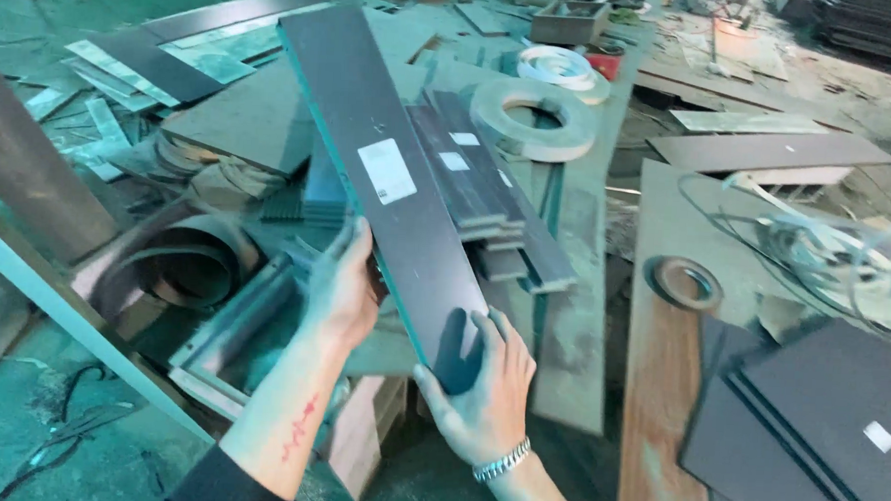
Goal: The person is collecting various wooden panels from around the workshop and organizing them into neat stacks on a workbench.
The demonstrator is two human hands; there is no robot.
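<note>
A long dark panel (394, 178), pointing toward 11 o'clock above stacked boards (479, 182), is gripped at its near end: left hand (344, 291) fingers curled on the edge, right hand (484, 392) fingers spread beneath.

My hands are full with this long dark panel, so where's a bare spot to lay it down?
Bare room: the brown board between the small tape ring and the dark panel stack. Crowded: the middle, with stacked strips and the big edge-banding roll.
</note>
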